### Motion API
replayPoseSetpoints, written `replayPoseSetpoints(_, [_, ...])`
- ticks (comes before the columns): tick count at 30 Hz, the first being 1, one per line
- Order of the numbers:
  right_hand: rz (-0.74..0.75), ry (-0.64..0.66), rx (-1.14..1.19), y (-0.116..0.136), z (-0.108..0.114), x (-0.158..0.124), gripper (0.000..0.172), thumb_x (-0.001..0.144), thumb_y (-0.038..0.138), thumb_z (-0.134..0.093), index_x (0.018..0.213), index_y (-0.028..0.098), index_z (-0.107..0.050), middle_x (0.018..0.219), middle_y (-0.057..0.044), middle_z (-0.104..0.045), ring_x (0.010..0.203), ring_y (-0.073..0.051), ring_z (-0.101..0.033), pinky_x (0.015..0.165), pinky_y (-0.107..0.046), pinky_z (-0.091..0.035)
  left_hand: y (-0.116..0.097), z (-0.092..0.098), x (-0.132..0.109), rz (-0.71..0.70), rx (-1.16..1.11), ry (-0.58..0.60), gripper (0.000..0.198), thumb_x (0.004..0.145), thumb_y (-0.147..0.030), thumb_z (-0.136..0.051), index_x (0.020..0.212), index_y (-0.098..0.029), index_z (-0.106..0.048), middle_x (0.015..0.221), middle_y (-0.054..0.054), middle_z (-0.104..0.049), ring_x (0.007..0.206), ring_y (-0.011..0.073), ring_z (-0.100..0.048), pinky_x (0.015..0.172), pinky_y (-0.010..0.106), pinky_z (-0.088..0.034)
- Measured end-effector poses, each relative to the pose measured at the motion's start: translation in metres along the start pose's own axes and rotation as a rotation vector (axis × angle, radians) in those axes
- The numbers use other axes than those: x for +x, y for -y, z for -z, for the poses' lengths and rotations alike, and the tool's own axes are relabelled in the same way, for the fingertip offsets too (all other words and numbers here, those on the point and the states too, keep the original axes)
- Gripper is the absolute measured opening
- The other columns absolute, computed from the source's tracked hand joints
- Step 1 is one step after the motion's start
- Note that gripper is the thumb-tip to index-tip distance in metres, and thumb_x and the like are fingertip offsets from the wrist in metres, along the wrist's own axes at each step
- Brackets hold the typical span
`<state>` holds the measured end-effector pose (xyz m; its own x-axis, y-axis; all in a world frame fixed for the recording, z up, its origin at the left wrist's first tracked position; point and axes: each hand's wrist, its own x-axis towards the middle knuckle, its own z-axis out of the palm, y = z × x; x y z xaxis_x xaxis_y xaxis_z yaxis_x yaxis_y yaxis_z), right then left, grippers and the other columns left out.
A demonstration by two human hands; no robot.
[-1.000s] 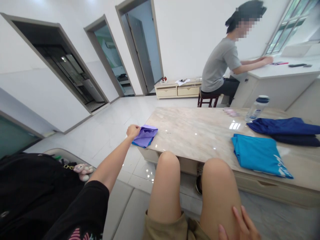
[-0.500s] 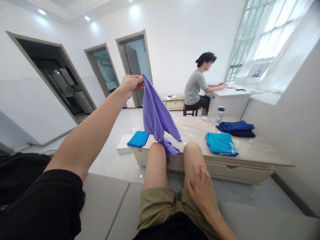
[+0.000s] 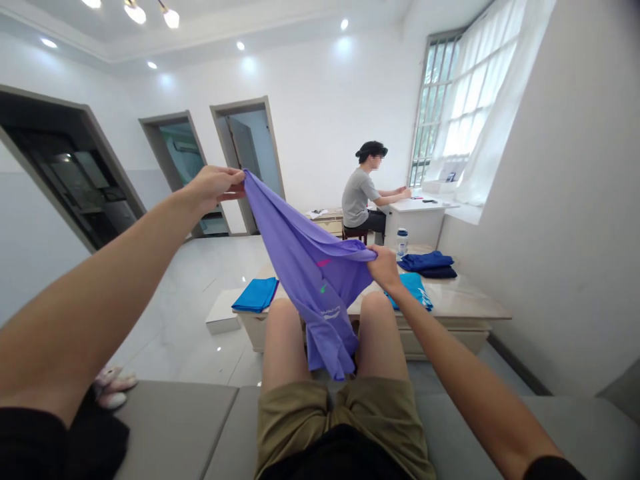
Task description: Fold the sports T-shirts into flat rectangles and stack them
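Observation:
A purple shirt [image 3: 320, 280] with a pink mark, a green mark and pale print hangs stretched between my two hands. My left hand [image 3: 217, 187], raised and reaching out, pinches one corner of it. Lower and to the right, my right hand [image 3: 384, 265] grips another edge. The cloth's lower end dangles between my knees. Behind my right hand lies a folded turquoise garment [image 3: 411, 291], partly hidden by that arm. A folded blue cloth [image 3: 256, 295] rests at the left end of the low table [image 3: 465, 301].
Dark blue folded clothes [image 3: 427, 262] and a water bottle [image 3: 402, 243] stand on the table's right side. A white box [image 3: 223, 313] is on the floor at left. Beyond, a person [image 3: 357, 193] sits at a white desk [image 3: 417, 217]. I sit on a grey sofa [image 3: 175, 427].
My right hand has left my thigh and taken hold of the purple shirt, which is now spread sideways with its print showing. The view has turned right and tilted up.

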<state>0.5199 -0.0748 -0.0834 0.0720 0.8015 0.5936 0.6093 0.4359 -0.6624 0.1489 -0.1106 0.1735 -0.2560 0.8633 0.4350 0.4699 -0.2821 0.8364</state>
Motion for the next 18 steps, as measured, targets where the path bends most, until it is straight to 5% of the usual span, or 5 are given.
replayPoseSetpoints(5, [0.105,-0.053,-0.178,0.045,0.059,0.066,0.038,0.088,0.018,-0.059,0.115,0.011,-0.085,0.112,-0.016,-0.083,0.111,-0.031,-0.074,0.103,-0.040,-0.054,0.030,0.041,0.000,0.081,0.274,-0.124,0.011,0.109,-0.012,-0.063,0.107,-0.006,-0.072,0.067,-0.006,-0.060,0.074,0.0102,-0.057,0.105,0.037,-0.053])
replayPoseSetpoints(10, [0.123,-0.049,-0.409,0.087,0.102,0.108,0.038,0.088,0.013,-0.064,0.122,0.013,-0.082,0.122,-0.017,-0.077,0.121,-0.033,-0.069,0.113,-0.052,-0.050,0.030,0.073,-0.018,-0.032,0.541,-0.187,0.007,0.101,-0.010,-0.073,0.107,-0.008,-0.077,0.069,-0.007,-0.058,0.078,0.0114,-0.052,0.106,0.026,-0.045])
replayPoseSetpoints(14, [-0.004,-0.078,-0.475,0.087,0.096,0.117,0.034,0.090,0.014,-0.071,0.122,0.003,-0.077,0.128,-0.024,-0.073,0.125,-0.037,-0.069,0.112,-0.057,-0.051,0.053,0.062,-0.039,-0.137,0.647,-0.163,0.016,0.105,-0.019,-0.066,0.116,-0.013,-0.075,0.075,-0.005,-0.067,0.072,0.0120,-0.058,0.088,0.023,-0.048])
replayPoseSetpoints(18, [-0.179,0.107,-0.480,0.052,0.062,0.111,0.032,0.100,0.015,-0.058,0.101,-0.014,-0.070,0.116,-0.028,-0.075,0.122,-0.031,-0.072,0.108,-0.037,-0.050,0.132,0.021,-0.048,-0.112,0.664,-0.055,0.007,0.098,-0.019,-0.066,0.101,-0.020,-0.072,0.063,-0.005,-0.065,0.070,0.0166,-0.066,0.076,0.024,-0.047])
